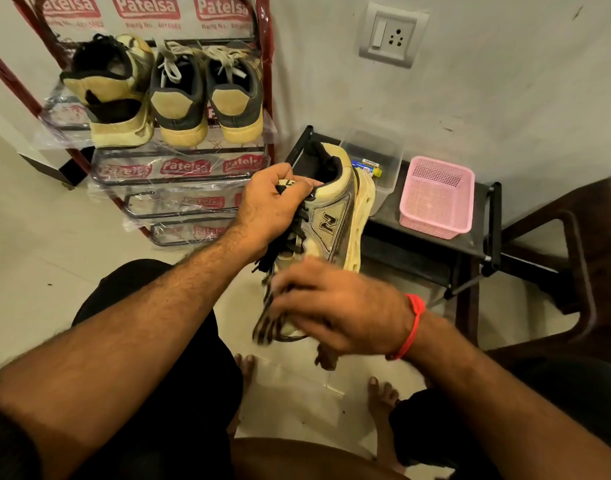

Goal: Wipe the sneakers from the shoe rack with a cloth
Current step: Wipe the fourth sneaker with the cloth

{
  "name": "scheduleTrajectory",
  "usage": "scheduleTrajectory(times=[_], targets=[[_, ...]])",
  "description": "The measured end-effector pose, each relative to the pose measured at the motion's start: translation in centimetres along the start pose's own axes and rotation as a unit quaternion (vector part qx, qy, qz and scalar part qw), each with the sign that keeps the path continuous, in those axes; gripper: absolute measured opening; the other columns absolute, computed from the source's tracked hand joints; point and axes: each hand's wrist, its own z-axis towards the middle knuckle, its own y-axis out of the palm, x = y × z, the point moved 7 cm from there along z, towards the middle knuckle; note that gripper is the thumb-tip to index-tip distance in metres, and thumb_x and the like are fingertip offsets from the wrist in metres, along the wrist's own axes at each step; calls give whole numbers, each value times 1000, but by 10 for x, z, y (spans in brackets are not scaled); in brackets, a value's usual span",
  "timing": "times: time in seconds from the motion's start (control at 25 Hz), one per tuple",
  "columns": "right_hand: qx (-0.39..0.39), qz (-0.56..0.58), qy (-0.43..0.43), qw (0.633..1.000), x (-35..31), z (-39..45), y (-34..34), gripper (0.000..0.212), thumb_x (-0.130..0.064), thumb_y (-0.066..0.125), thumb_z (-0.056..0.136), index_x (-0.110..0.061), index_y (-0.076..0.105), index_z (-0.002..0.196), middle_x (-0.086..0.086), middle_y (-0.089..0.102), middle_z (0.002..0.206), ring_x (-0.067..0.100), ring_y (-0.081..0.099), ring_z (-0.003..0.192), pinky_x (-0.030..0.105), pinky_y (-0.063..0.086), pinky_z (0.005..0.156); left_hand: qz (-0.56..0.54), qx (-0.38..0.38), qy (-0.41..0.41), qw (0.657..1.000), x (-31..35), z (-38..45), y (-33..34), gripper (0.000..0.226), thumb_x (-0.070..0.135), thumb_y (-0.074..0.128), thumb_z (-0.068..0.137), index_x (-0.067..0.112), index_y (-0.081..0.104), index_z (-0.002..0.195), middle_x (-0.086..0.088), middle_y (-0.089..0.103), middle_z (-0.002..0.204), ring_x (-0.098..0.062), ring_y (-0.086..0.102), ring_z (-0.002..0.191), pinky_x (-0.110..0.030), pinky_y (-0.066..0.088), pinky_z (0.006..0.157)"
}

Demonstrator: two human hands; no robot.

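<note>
While left hand [276, 206] grips N-logo sneaker [335, 230], right hand [335, 306] blurred — grasp unclear, rack [179, 168] labelled Patelsa.

The left hand [274, 206] grips a cream sneaker [335, 223] at its tongue. The blurred right hand [335, 306] presses a striped cloth [267, 325] on its toe.

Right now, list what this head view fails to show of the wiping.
- Cloth: motion-blurred and mostly under the right hand; its full shape is unclear.
- Held sneaker: toe hidden by the right hand, tongue by the left hand.
- Sneakers on the shoe rack: only heels show.
- Items in the clear box: too small.
</note>
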Motion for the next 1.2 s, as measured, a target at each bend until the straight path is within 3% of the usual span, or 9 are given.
scheduleTrajectory(times=[0.12, 0.24, 0.36, 0.48, 0.56, 0.72, 0.8, 1.04, 1.2], targets=[[169, -58, 207, 962, 76, -24, -54, 19, -9, 60, 93, -6, 70, 109, 13, 59, 114, 25, 55, 107, 45, 51, 93, 8, -11, -5, 1000, -4, -1, 2, 25, 19, 66, 92, 14, 50, 73, -4, 78, 90, -15, 75, 90, -47, 61, 78], [194, -8, 366, 910, 108, -45, -61, 19, -9, 62, 94, -13, 69, 112, 6, 58, 113, 14, 53, 105, 33, 51, 95, 20, 31, -41, 998, -10, 0, 0, 32, 31, 70, 89, 21, 48, 69, -7, 62, 68, -19, 62, 64, -36, 50, 56], [281, 118, 359, 882, 92, -38, -65, 25, -13, 64, 95, -16, 63, 120, 4, 61, 118, 13, 59, 109, 27, 53, 94, 50, 36, -59, 996, -14, 0, 3, 29, 29, 69, 92, 19, 51, 71, 1, 52, 65, -13, 51, 59, -29, 43, 53], [412, 242, 334, 813, 88, -38, -78, 36, -16, 68, 93, -19, 55, 126, 4, 59, 123, 14, 63, 111, 33, 56, 94, 76, 25, -52, 995, -11, -3, 6, 30, 29, 69, 93, 20, 51, 70, 3, 53, 65, -11, 53, 58, -26, 44, 50], [336, 217, 357, 844, 90, -35, -62, 53, -31, 71, 87, -22, 47, 134, 7, 49, 132, 16, 54, 122, 31, 50, 103, 74, 44, -60, 994, -13, -1, 2, 31, 29, 69, 92, 21, 50, 69, 3, 54, 66, -11, 54, 60, -28, 45, 52], [17, 114, 353, 929, 96, -38, -16, 93, -59, 71, 78, -28, 26, 153, 1, 23, 140, 15, 28, 134, 23, 33, 113, 28, 113, -105, 988, -21, 7, -20, 30, 32, 73, 84, 24, 51, 66, -3, 59, 70, -21, 60, 67, -46, 56, 63], [-4, 130, 317, 939, 96, -41, -16, 89, -49, 72, 82, -26, 27, 154, 2, 24, 144, 14, 32, 135, 29, 38, 115, 20, 146, -112, 983, -22, 8, -31, 28, 31, 75, 81, 22, 52, 69, -4, 58, 69, -20, 58, 65, -44, 55, 61], [137, 107, 223, 959, 67, -18, -43, 36, -25, 74, 87, -18, 64, 122, 4, 56, 124, 17, 54, 118, 38, 50, 101, 56, 115, -114, 985, -20, 6, -22, 33, 28, 72, 89, 22, 47, 68, 4, 53, 66, -10, 51, 60, -27, 42, 52], [-38, 84, 74, 993, 17, -4, -17, 37, -28, 67, 85, -16, 67, 120, 7, 53, 130, 19, 55, 119, 29, 54, 95, 48, 116, -123, 984, -22, 7, -19, 30, 26, 71, 89, 23, 51, 66, -2, 62, 71, -18, 63, 69, -38, 54, 62]])
